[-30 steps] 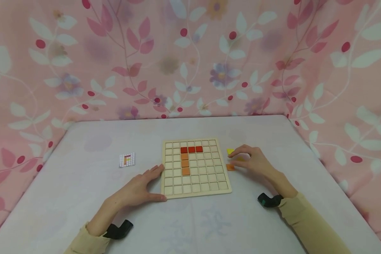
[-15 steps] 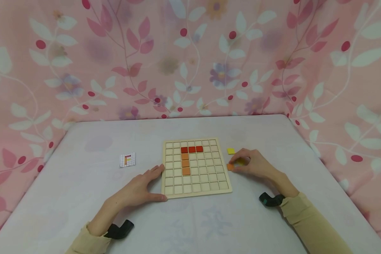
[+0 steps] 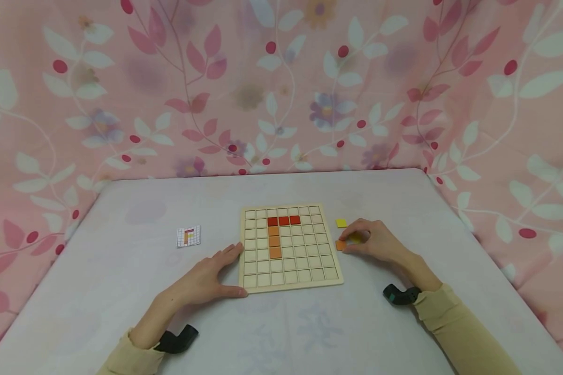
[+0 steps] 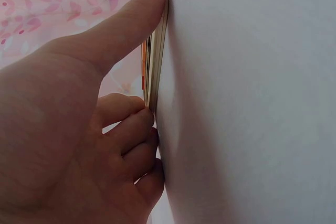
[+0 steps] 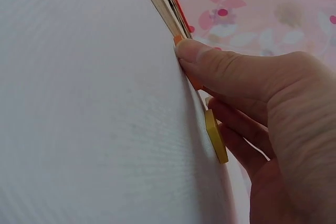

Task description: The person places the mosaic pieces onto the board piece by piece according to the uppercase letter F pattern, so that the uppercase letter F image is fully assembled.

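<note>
A square wooden grid board (image 3: 309,260) lies on the table, bearing a row of red tiles (image 3: 283,221) and a column of orange tiles (image 3: 274,241) below its left end. Along the board's left edge rests my left hand (image 3: 204,278), thumb at the near corner and fingertips farther up the side. Just right of the board, my right hand (image 3: 377,242) pinches a loose orange tile (image 5: 197,80) between thumb and forefinger, low over the table. One yellow tile (image 3: 341,223) lies beyond the fingers; another yellow tile (image 5: 216,137) shows under the hand, partly hidden.
Left of the board lies a small card (image 3: 188,236) printed with a grid and coloured squares. A white cloth covers the table (image 3: 291,333). Pink floral fabric (image 3: 281,88) hangs behind and at both sides.
My right hand has come down and slightly nearer; its forefinger left the far yellow tile, and thumb and forefinger closed on the orange one. My left hand has stayed put.
</note>
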Tool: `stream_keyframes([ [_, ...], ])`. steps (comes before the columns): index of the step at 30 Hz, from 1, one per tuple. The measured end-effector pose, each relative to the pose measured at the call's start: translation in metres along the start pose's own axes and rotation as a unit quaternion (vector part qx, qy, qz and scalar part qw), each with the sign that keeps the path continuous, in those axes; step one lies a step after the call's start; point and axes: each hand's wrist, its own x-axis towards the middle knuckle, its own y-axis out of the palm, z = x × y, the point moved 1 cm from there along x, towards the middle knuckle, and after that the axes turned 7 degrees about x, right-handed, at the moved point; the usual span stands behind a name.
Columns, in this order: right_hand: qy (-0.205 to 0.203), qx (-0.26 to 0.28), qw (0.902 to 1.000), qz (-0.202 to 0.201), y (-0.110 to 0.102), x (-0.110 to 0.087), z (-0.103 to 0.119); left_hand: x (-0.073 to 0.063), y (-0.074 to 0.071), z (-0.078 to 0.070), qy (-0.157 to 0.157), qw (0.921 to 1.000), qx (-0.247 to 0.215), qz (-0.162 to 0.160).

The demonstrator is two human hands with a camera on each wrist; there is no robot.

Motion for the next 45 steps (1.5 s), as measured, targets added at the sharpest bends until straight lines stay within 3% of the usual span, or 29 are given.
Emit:
stream_keyframes([
  [5, -0.01, -0.001, 1.0, 0.0, -0.001, -0.001, 0.021, 0.0, 0.0, 0.0, -0.001, 1.0, 0.001, 0.0],
  [9, -0.012, -0.007, 0.9999, -0.005, -0.001, -0.002, 0.025, 0.0, -0.001, -0.001, 0.002, 1.0, 0.001, -0.001],
  [19, -0.019, -0.017, 0.9995, -0.017, 0.001, -0.002, 0.015, 0.0, 0.0, 0.0, 0.0, 1.0, -0.003, 0.0],
  [32, 0.02, 0.006, 0.9998, -0.008, -0.001, -0.002, 0.023, 0.0, -0.001, -0.002, 0.002, 1.0, 0.0, -0.001],
  [39, 0.031, 0.001, 0.9994, -0.017, -0.002, 0.003, -0.014, -0.002, -0.002, -0.002, 0.004, 1.0, -0.002, -0.003],
  [45, 0.027, 0.004, 0.999, -0.034, -0.003, 0.007, 0.0, -0.002, -0.001, -0.003, -0.001, 1.0, -0.006, -0.001],
])
